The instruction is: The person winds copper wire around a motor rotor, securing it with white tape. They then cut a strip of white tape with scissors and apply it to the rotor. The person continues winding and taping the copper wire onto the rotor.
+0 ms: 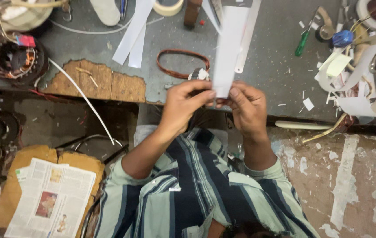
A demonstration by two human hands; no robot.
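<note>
Wire coil [182,64] behind paper strip [228,53]

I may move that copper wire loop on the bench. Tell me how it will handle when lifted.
The copper wire loop looks thin and open, so probably light. Its uneven oval suggests it would flex or sag rather than stay rigid. Lying flat on the grey bench, it seems unlikely to roll.

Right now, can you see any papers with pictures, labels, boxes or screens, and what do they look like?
Newspaper: bottom left, lying on brown cardboard; a white rectangular sheet with grey print and small reddish pictures.
Red tag: top left, on the round coil-wound metal ring; small, red, rectangular.
No boxes or screens show; the strip in both hands is plain white.
</note>
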